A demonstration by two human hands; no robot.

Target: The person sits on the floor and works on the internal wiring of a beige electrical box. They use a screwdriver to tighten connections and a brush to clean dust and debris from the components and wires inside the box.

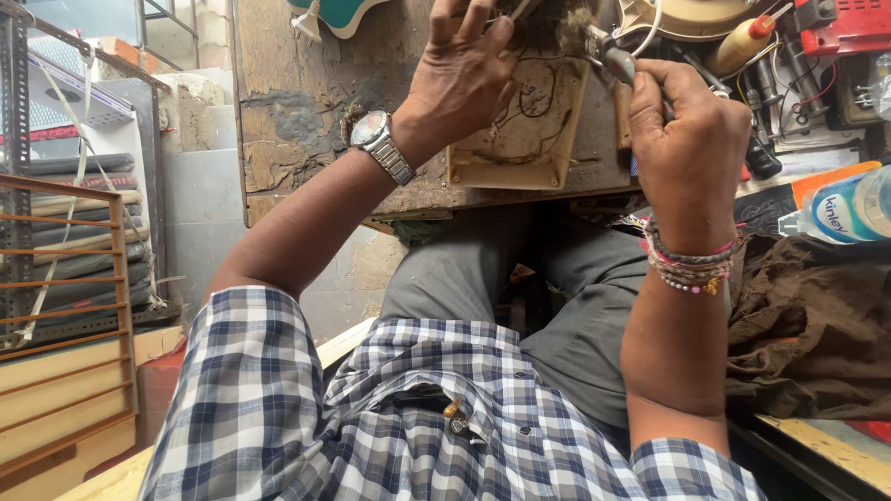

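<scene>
The fingers (455,26) of the left hand (463,76) are spread and pressed onto the top of a beige plastic housing (516,133), pinning it flat; they grip nothing. The right hand (686,131) is closed around the handles of a pair of pliers (606,55), whose nose reaches a dusty tuft at the housing's upper right corner.

The housing lies open side up on the table (301,124), at the near edge, between the two hands. It looks light, thin-walled and stiff, so it would likely slide or crack under a hard twist; the rim of its side walls seems the safest place to take hold. The thin black wires (533,89) inside are soft and probably easy to snag.

The table is worn wood, patchy and rough. Crowded on it at the right are a red tool (856,23), a small glue bottle (743,41) and a clear water bottle (868,204) lying on its side. A brown cloth (823,327) is heaped beside the person's knee. At the left stands a metal rack (45,253) of stacked material.
</scene>
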